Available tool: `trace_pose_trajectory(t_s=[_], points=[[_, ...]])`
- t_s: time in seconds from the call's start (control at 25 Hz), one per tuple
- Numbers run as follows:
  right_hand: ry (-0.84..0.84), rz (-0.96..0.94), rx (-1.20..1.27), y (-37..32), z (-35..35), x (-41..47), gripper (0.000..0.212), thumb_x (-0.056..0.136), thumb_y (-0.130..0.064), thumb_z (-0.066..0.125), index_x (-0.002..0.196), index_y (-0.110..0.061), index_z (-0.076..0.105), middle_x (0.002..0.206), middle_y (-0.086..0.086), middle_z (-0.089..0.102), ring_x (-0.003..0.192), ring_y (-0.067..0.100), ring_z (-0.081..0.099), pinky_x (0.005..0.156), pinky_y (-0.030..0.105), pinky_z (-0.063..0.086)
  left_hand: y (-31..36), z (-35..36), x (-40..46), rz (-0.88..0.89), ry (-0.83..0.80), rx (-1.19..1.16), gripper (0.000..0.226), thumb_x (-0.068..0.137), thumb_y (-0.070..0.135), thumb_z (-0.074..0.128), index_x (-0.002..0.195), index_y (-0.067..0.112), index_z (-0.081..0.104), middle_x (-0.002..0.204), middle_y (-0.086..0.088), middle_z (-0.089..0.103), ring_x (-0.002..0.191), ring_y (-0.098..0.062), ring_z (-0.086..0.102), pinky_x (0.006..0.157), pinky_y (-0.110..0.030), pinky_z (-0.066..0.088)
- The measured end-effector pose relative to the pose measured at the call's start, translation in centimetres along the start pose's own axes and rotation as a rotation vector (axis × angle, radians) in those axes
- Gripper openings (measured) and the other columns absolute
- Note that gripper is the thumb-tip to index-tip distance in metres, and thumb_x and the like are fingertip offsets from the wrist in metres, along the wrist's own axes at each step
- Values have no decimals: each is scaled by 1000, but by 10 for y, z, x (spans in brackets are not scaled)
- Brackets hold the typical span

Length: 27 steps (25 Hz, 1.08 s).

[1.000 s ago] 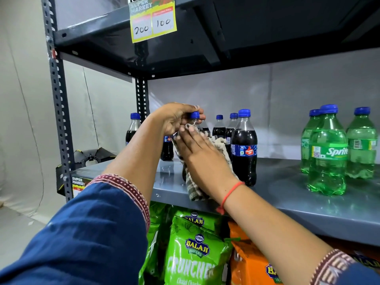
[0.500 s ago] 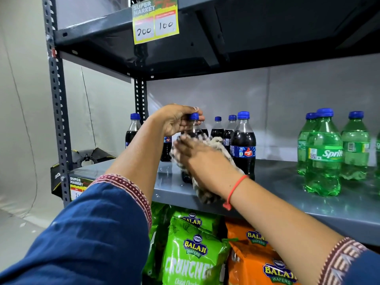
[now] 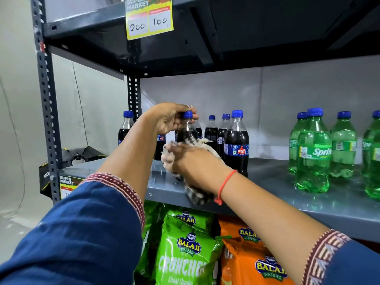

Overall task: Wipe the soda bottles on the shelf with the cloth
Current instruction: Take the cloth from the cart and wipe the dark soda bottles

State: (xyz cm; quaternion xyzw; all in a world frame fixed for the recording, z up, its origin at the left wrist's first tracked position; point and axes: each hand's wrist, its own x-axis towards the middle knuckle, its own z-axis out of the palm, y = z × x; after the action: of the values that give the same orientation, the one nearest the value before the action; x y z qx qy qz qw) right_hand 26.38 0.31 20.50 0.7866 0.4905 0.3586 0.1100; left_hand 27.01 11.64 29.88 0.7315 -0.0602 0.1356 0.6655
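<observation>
A dark cola bottle (image 3: pixel 187 132) with a blue cap stands near the front of the grey shelf (image 3: pixel 267 194). My left hand (image 3: pixel 170 118) grips it around the cap and neck. My right hand (image 3: pixel 193 163) presses a checked cloth (image 3: pixel 198 195) against the bottle's body, hiding its lower half. The cloth's loose end hangs over the shelf's front edge. Several more cola bottles (image 3: pixel 236 140) stand behind and to the right, and one (image 3: pixel 125 128) stands at the far left.
Green Sprite bottles (image 3: pixel 313 153) stand in a group at the shelf's right. An upper shelf with a price tag (image 3: pixel 149 19) hangs overhead. Green and orange wafer bags (image 3: pixel 185 249) fill the level below. A steel upright (image 3: pixel 46 99) bounds the left side.
My right hand with the cloth has slid down the bottle's body, from near the neck to its middle and lower part. My left hand stays on the cap.
</observation>
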Motion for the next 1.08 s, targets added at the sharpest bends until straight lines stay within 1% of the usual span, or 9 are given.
trace_pose_trajectory(t_s=[0.12,0.2,0.36,0.52,0.6,0.68,0.84,0.96,1.08], points=[[206,50,-3,6,-4,0,39,94,-5,42,133,-8,47,151,10,31,143,27,14,116,37,10,0,0,-1,-20,6,12,20,89,16,50,95,3,63,64,0,74,65,-9,68,62,-19,52],[128,-30,-90,5,1,-3,42,99,-12,35,141,-7,34,156,10,17,144,26,3,117,37,-1,0,-1,0,0,1,7,19,90,15,49,94,3,63,66,-1,74,64,-10,69,71,-21,54],[220,-23,-78,8,5,0,46,87,-7,59,131,-3,48,146,14,39,139,32,26,114,41,16,-1,0,1,-4,0,18,17,90,16,49,88,7,64,65,0,74,66,-10,68,79,-23,51],[140,-94,-116,9,6,-2,48,93,-6,46,140,-6,34,155,10,21,144,28,7,116,38,0,0,0,0,-3,-5,8,17,90,16,49,90,6,64,66,-1,74,68,-11,68,72,-21,54],[195,-21,-60,10,7,-2,46,92,-5,48,138,-7,39,154,9,24,144,28,8,115,37,0,0,0,-2,-15,-4,5,17,90,16,50,89,6,64,64,0,74,67,-10,67,62,-19,54],[150,-78,-66,9,8,0,44,93,-5,48,136,-6,42,153,9,27,143,28,10,114,36,0,0,1,-2,-2,0,20,17,90,16,49,88,7,63,64,0,74,66,-10,68,73,-21,53],[269,-15,13,12,7,-1,46,77,5,66,121,-6,59,138,13,51,135,34,35,110,46,26,1,2,-2,-10,-6,2,17,90,15,49,86,7,63,61,1,73,62,-8,68,73,-21,53],[210,-71,34,10,10,-4,47,74,8,65,120,-2,58,137,15,52,133,36,37,108,49,30,1,1,-1,-5,-15,5,17,90,15,48,87,6,63,63,0,74,61,-9,69,71,-21,54],[328,44,87,14,8,-8,43,74,11,62,115,-2,62,130,17,57,126,41,44,105,53,31,2,1,-1,-28,-34,13,18,90,16,48,88,7,63,64,1,74,61,-7,69,65,-19,55]])
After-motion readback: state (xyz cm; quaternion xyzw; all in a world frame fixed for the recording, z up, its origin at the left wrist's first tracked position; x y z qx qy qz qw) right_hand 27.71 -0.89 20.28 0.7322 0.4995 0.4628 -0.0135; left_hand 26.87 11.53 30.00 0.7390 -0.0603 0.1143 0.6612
